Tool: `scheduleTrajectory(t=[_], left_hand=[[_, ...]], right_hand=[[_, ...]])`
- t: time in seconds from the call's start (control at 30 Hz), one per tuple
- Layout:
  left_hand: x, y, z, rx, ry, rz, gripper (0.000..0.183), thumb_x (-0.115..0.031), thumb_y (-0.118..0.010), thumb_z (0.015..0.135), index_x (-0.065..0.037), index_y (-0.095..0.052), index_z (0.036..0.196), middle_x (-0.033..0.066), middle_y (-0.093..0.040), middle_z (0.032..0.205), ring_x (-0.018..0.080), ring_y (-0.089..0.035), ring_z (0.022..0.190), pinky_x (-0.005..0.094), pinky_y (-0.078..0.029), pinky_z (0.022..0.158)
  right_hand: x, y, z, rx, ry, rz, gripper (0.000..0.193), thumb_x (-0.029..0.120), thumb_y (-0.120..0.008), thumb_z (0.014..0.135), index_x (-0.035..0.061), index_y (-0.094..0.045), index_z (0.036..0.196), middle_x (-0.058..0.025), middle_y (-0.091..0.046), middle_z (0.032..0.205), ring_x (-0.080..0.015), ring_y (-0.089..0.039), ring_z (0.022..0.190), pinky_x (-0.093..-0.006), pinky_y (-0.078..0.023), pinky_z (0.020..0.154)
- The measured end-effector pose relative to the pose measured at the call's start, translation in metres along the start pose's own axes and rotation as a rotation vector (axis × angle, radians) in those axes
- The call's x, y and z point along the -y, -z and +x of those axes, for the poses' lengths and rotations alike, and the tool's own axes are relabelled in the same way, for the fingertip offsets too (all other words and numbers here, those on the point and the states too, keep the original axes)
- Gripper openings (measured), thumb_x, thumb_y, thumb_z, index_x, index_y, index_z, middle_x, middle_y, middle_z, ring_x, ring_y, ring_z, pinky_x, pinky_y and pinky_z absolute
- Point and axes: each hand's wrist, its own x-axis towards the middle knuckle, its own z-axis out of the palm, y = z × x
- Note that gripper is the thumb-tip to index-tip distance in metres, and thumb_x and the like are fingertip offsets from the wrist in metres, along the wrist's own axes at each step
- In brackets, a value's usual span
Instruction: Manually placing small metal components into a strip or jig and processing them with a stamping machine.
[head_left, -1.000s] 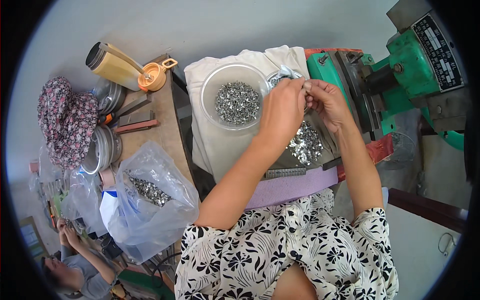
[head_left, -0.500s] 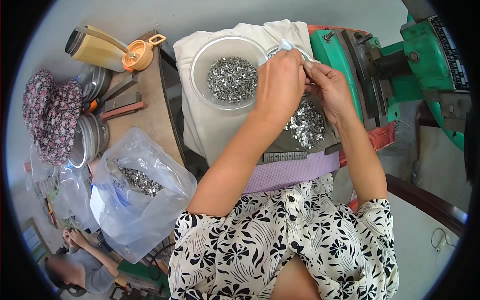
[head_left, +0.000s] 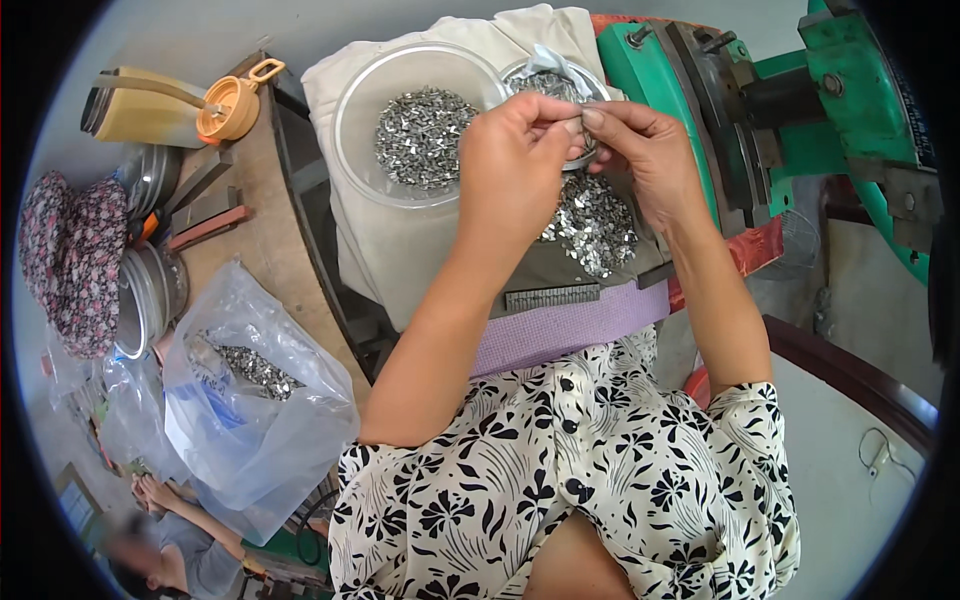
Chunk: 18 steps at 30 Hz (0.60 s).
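My left hand (head_left: 515, 165) and my right hand (head_left: 650, 160) meet fingertip to fingertip, each in a pinch. Whatever lies between the fingers is too small to make out. Just beyond them stands a small round bowl (head_left: 592, 82) of metal bits, with a pale scrap of cloth or plastic at its edge; my fingers hide part of it. Below my hands a loose heap of shiny flat metal pieces (head_left: 600, 230) lies on the beige cloth (head_left: 385, 265). To the left, beside my left hand, a clear round tub (head_left: 345, 150) holds many small metal parts (head_left: 425, 140).
A green machine (head_left: 640, 100) stands close on the right. A toothed metal strip (head_left: 552, 297) and purple cloth (head_left: 575, 325) lie nearer me. On the left are a wooden table (head_left: 285, 215), a plastic bag (head_left: 240, 460) with metal pieces, a yellow bottle (head_left: 150, 115) and another person (head_left: 195, 545).
My left hand has drawn back from over the small bowl and turned, so more of the bowl shows. Its fingertips now meet those of my right hand. The whole view has shifted slightly.
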Motion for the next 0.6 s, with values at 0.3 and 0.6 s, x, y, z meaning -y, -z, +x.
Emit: scheduleTrajectory(t=[0.3,0.6], left_hand=[[0.007,0.005,-0.002,0.013,-0.168,0.181,0.007,0.002,-0.063,0.087,0.005,-0.068,0.090,0.0128,-0.072,0.076,0.0166,-0.071,0.067,0.0291,-0.055,0.062],[-0.004,0.018,-0.037,-0.039,-0.399,0.768,0.020,0.004,-0.069,0.085,0.000,-0.071,0.105,0.0105,-0.071,0.092,0.0149,-0.071,0.080,0.0261,-0.055,0.071]], right_hand=[[0.009,0.008,0.000,0.091,-0.017,-0.039,0.020,0.018,-0.077,0.088,-0.0003,-0.075,0.096,-0.0011,-0.069,0.082,-0.0063,-0.061,0.071,-0.0218,-0.051,0.062],[-0.009,0.010,-0.002,-0.030,0.425,-0.576,0.014,0.014,-0.075,0.088,0.0002,-0.073,0.090,-0.0026,-0.069,0.082,-0.0069,-0.060,0.071,-0.0256,-0.049,0.061]])
